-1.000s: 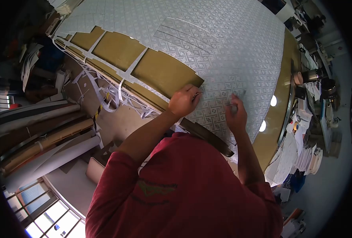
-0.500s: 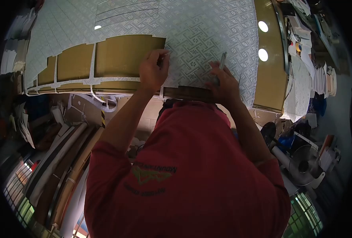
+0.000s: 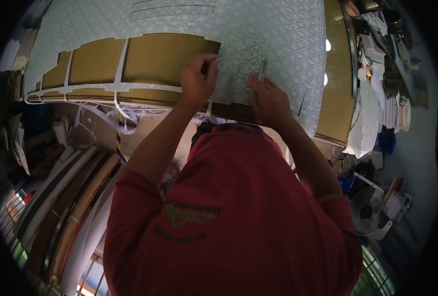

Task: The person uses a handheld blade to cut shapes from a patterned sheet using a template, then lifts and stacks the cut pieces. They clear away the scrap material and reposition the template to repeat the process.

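Note:
A pale grey-white patterned fabric (image 3: 283, 54) with a woven lattice design covers much of the work table, its cut edge stepping along a bare brown area (image 3: 164, 56). My left hand (image 3: 198, 81) is over that brown area, thumb and forefinger pinched at the fabric's cut edge. To the right, my right hand (image 3: 272, 101) rests low over the fabric, fingers closed around a slim metal tool (image 3: 263, 69) whose end points away from me. What kind of tool it is, I cannot tell. Narrow fabric strips (image 3: 122, 61) cross the brown surface on the left.
Loose strips (image 3: 125, 129) hang off the table's front edge at left. Long rolls of material (image 3: 76, 217) lean below left. A fan (image 3: 368, 209) stands at lower right. Papers and folded cloth (image 3: 363, 116) lie beyond the table's right end. A thin dark line (image 3: 301, 105) shows on the fabric.
My right hand has shifted left with the metal tool, closer to my left hand. My left hand has moved slightly right, and the whole view has turned a little.

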A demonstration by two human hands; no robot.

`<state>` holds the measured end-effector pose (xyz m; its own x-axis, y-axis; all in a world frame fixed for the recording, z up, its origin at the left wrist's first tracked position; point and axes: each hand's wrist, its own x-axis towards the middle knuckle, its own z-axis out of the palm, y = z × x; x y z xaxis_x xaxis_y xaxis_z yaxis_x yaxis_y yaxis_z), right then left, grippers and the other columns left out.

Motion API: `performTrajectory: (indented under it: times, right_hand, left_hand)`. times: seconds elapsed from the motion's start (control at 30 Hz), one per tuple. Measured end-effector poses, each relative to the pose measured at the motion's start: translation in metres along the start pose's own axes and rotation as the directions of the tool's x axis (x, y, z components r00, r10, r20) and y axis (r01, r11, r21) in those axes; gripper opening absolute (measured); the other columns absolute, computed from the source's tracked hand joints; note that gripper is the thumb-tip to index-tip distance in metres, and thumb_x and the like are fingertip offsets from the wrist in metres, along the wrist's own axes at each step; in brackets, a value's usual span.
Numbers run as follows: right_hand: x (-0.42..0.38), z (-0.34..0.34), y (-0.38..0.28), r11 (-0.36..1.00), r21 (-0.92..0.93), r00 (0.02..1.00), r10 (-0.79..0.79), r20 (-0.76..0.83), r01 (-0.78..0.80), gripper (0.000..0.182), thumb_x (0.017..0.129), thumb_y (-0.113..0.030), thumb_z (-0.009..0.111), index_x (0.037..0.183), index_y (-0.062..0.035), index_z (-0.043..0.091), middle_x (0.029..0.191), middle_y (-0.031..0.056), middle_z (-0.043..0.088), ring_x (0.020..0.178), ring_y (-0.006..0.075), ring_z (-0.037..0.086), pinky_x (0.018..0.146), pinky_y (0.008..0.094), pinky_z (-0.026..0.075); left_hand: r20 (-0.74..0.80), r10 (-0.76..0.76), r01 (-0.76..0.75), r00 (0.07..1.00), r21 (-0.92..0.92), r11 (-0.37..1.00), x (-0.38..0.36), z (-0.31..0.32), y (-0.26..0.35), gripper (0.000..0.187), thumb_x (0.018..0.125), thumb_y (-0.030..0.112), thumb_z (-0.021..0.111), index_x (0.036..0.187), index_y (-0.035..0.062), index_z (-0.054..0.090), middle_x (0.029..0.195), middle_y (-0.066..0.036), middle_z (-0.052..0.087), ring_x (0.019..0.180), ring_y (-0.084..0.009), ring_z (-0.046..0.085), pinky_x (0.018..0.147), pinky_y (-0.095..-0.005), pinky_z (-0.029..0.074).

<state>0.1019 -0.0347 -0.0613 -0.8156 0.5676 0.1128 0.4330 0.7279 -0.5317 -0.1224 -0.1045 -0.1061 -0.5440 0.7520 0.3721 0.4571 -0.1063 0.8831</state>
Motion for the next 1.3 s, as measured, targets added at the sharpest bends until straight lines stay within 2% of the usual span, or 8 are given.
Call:
performTrajectory:
  times: [0.2,0.53,0.73,0.8,0.93,1.0,1.1,1.3]
  right_hand:
    - [0.015,-0.001,-0.011,0.996,-0.078,0.999,-0.031,0.019,0.032,0.056,0.082,-0.012,0.080,0.131,-0.0060,0.053,0.121,0.0133,0.069,0.111,0.0375,0.068,0.086,0.0462,0.058]
    - [0.004,0.016,-0.014,0.969,-0.150,0.980,-0.199,-0.015,0.194,0.050,0.073,-0.003,0.076,0.119,-0.0063,0.058,0.130,0.0202,0.066,0.112,0.0402,0.066,0.087,0.0471,0.058]
    - [-0.013,0.005,0.004,0.991,-0.109,0.981,-0.099,-0.168,0.081,0.045,0.075,0.002,0.071,0.117,-0.0069,0.058,0.131,0.0202,0.066,0.118,0.0416,0.065,0.096,0.0471,0.056]
    - [-0.018,-0.001,0.016,0.989,-0.073,0.968,0.106,-0.226,-0.126,0.043,0.077,0.003,0.069,0.117,-0.0064,0.058,0.132,0.0201,0.067,0.122,0.0404,0.064,0.098,0.0466,0.056]
    - [-0.031,-0.008,0.016,0.979,-0.068,0.950,0.168,-0.261,-0.192,0.043,0.076,0.004,0.068,0.117,-0.0062,0.058,0.133,0.0202,0.066,0.124,0.0399,0.064,0.099,0.0458,0.055]
    - [-0.035,-0.003,0.007,0.997,0.008,0.957,0.082,-0.277,-0.083,0.045,0.075,0.003,0.069,0.117,-0.0067,0.058,0.132,0.0206,0.067,0.124,0.0386,0.064,0.101,0.0450,0.055]
    - [-0.039,0.012,-0.007,1.000,0.026,0.984,0.020,-0.179,-0.015,0.047,0.074,0.001,0.070,0.118,-0.0063,0.058,0.136,0.0213,0.065,0.128,0.0394,0.062,0.104,0.0458,0.053]
    - [-0.051,0.014,-0.020,0.997,0.053,0.988,0.056,-0.141,-0.049,0.046,0.083,-0.013,0.080,0.120,-0.0061,0.054,0.142,0.0228,0.060,0.137,0.0426,0.053,0.106,0.0481,0.051]
  left_hand:
    - [0.006,-0.024,0.024,1.000,-0.034,0.999,0.001,0.000,0.001,0.008,0.093,0.005,0.072,0.100,0.0024,0.070,0.083,-0.013,0.070,0.066,-0.0201,0.067,0.064,-0.0334,0.054]
    - [-0.008,-0.006,0.006,1.000,-0.019,1.000,0.001,0.000,0.001,0.009,0.094,0.006,0.072,0.102,0.0019,0.071,0.082,-0.013,0.070,0.067,-0.0198,0.067,0.064,-0.0330,0.054]
    - [-0.042,-0.027,0.026,0.999,-0.043,0.999,0.000,0.000,0.003,0.012,0.097,0.011,0.070,0.102,0.0006,0.071,0.081,-0.013,0.071,0.069,-0.0183,0.068,0.065,-0.0329,0.054]
    - [-0.005,-0.004,0.004,1.000,-0.050,0.999,0.001,-0.002,0.006,0.015,0.098,0.015,0.070,0.101,-0.0002,0.071,0.081,-0.014,0.070,0.068,-0.0206,0.067,0.065,-0.0332,0.054]
    - [0.054,-0.004,0.006,0.999,-0.042,0.999,-0.001,-0.004,0.011,0.020,0.100,0.019,0.068,0.100,-0.0013,0.070,0.080,-0.016,0.069,0.068,-0.0239,0.066,0.065,-0.0356,0.053]
    - [0.193,0.050,-0.045,0.980,-0.031,0.998,0.000,-0.011,0.009,0.026,0.103,0.022,0.062,0.098,-0.0025,0.068,0.080,-0.018,0.067,0.070,-0.0270,0.065,0.066,-0.0373,0.051]
    - [0.206,0.094,-0.051,0.974,-0.205,0.977,-0.004,-0.012,-0.003,0.032,0.105,0.025,0.055,0.095,-0.0031,0.066,0.079,-0.019,0.064,0.072,-0.0288,0.063,0.067,-0.0379,0.049]
    - [0.293,-0.010,0.087,0.956,-0.251,0.964,-0.003,-0.022,-0.006,0.031,0.106,0.022,0.057,0.089,-0.0028,0.063,0.071,-0.005,0.055,0.071,-0.0107,0.049,0.062,-0.0300,0.042]
